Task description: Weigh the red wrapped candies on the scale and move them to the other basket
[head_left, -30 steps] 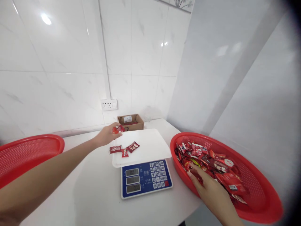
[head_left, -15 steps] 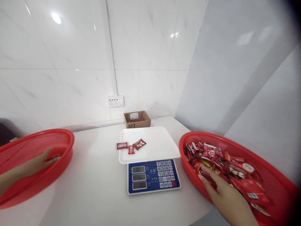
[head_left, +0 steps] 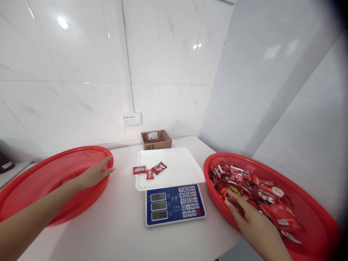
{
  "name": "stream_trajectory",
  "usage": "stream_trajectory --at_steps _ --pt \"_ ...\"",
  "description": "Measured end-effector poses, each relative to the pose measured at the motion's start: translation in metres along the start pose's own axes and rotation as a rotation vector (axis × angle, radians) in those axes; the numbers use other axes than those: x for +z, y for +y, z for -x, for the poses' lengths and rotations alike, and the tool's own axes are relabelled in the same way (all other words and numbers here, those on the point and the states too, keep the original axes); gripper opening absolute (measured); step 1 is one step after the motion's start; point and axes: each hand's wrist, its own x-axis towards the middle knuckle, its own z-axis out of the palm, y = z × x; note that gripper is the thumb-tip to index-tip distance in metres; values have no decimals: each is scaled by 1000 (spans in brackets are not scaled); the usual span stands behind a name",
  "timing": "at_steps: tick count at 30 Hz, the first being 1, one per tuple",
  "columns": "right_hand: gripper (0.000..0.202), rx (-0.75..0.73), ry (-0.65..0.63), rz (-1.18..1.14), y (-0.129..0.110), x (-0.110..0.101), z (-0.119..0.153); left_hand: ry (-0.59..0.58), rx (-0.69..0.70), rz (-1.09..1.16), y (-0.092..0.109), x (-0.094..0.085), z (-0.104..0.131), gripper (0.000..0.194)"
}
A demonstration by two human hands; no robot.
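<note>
My left hand (head_left: 94,174) is at the right-hand end of the left red basket (head_left: 69,151), its fingers spread over the rim and nothing visible in them. A few reddish wrappers (head_left: 67,179) lie inside that basket, partly hidden by my forearm. On the other side, my right hand (head_left: 251,219) rests over the right red basket (head_left: 246,156), thumb and forefinger apart above the heap of wrapped snacks (head_left: 261,192). Three small red packets, one of them a dark red packet (head_left: 159,167), lie at the left part of the white scale tray (head_left: 182,166).
The blue scale panel (head_left: 175,206) with displays and keys faces me between the baskets. Behind the tray stands a small cardboard box (head_left: 157,145) with red items inside. A tiled wall with a socket (head_left: 132,119) backs the white table (head_left: 122,232). A dark object (head_left: 5,163) sits far left.
My left hand has come out of the left basket's interior to its right end. That basket sits further right, nearer the scale. My right hand has stayed over the snacks.
</note>
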Motion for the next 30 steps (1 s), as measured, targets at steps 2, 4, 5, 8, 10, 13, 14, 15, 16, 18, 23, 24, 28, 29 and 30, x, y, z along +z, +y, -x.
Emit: stream_trajectory --at_steps 2,4,5,8,10,13,14,15,16,18,23,24,28,29,30 --pt "47 -5 -1 -4 1 1 -1 -73 117 -41 27 9 -4 55" --pt "47 -4 -5 -2 1 1 -1 -161 238 -74 51 19 -8 55" --pt "47 -2 -5 2 0 1 -1 -204 292 -91 62 24 -11 53" --pt "46 4 8 14 0 1 -1 -285 404 -145 86 37 -21 43" --pt "45 7 9 15 -1 0 0 -291 432 -178 96 43 -30 38" --pt "46 16 1 23 -2 -1 0 -250 416 -201 108 52 -41 37" --pt "46 19 -1 27 -3 -1 0 -233 408 -200 112 55 -42 37" --pt "46 24 -4 30 -3 -2 0 -219 402 -197 116 58 -43 38" --pt "46 29 -9 32 -3 -2 0 -209 402 -196 121 62 -42 40" --pt "47 34 -24 29 -4 -4 0 -203 422 -206 132 70 -37 47" --pt "47 37 -32 27 -7 -6 1 -187 460 -275 156 89 -32 52" --pt "47 39 -31 28 -8 -6 1 -188 455 -285 159 91 -34 47" --pt "47 51 -41 34 -10 -7 2 -210 451 -302 164 96 -51 33" --pt "47 49 -45 32 -10 -8 2 -213 455 -301 164 96 -55 32" --pt "47 46 -46 30 -11 -8 2 -210 460 -298 163 96 -58 32"
